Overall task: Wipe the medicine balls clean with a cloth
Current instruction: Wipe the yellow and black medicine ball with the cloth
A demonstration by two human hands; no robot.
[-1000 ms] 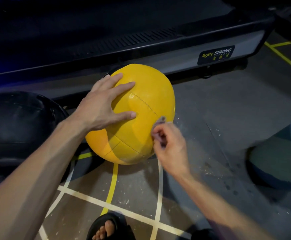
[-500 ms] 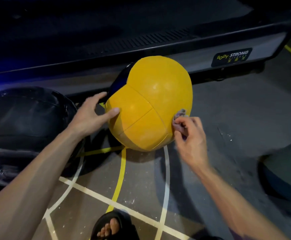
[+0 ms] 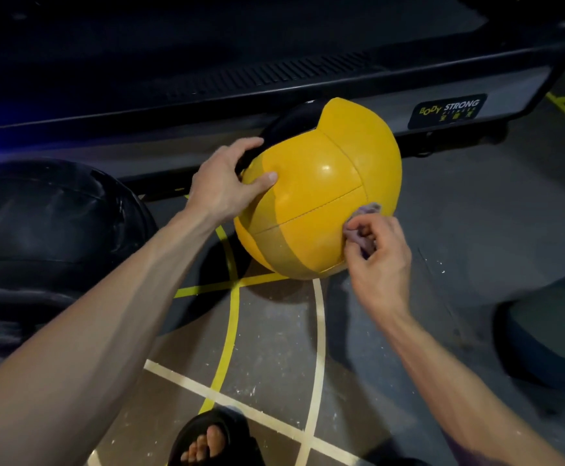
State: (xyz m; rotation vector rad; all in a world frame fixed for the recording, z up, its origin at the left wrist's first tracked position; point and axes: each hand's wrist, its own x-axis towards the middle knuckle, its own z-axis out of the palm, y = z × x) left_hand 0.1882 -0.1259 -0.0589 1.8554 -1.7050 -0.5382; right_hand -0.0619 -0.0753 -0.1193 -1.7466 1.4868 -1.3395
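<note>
A yellow medicine ball (image 3: 321, 183) with a black panel at its upper left stands on the floor in the middle of the view. My left hand (image 3: 227, 183) holds its upper left side, fingers over the black panel and thumb on the yellow. My right hand (image 3: 375, 253) pinches a small bunched greyish-purple cloth (image 3: 361, 227) and presses it against the ball's lower right side.
A large black medicine ball (image 3: 49, 223) sits at the left. A dark ball (image 3: 550, 341) lies at the right edge. Behind runs a treadmill base (image 3: 341, 92) with a Body Strong label. The floor (image 3: 274, 348) has yellow and white lines. My sandalled foot (image 3: 207, 442) is at the bottom.
The ball has turned, bringing its black panel up at the upper left. My left hand has shifted up onto that panel. My right hand with the cloth stays on the lower right side.
</note>
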